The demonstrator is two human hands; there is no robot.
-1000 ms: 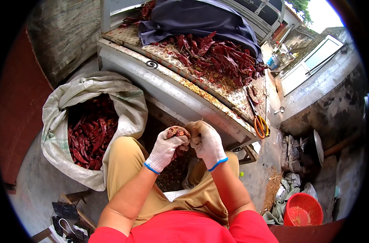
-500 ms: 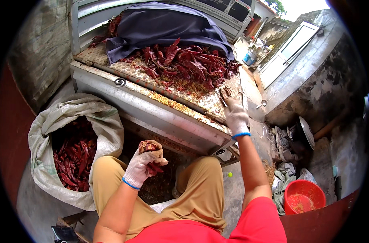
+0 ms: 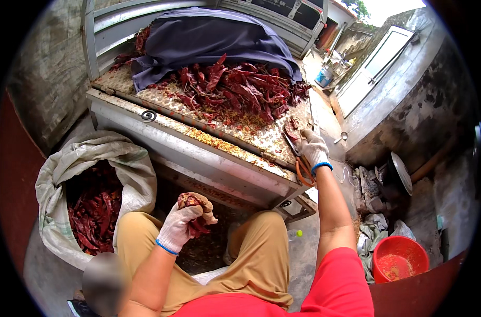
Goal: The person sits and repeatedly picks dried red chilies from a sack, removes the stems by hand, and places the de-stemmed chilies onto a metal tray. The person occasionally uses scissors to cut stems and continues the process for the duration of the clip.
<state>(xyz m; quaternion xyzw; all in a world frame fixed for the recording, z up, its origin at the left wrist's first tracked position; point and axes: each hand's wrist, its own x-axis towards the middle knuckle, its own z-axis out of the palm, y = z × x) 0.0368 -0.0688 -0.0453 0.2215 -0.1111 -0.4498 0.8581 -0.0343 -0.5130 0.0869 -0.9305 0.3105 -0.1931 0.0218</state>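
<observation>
One woven sack (image 3: 61,179) at my left holds dried chillies, red basin (image 3: 401,259) sits right; left hand (image 3: 179,227) clenches a chilli bunch (image 3: 193,203) over my lap, right hand (image 3: 313,149) closed on orange-handled scissors (image 3: 298,158) on the metal table (image 3: 198,153).

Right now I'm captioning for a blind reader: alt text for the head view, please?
A seated person's gloved left hand holds a bunch of dried red chillies while the right hand rests on orange-handled scissors on a chilli-strewn metal table. A sack of chillies stands at the left.
</observation>
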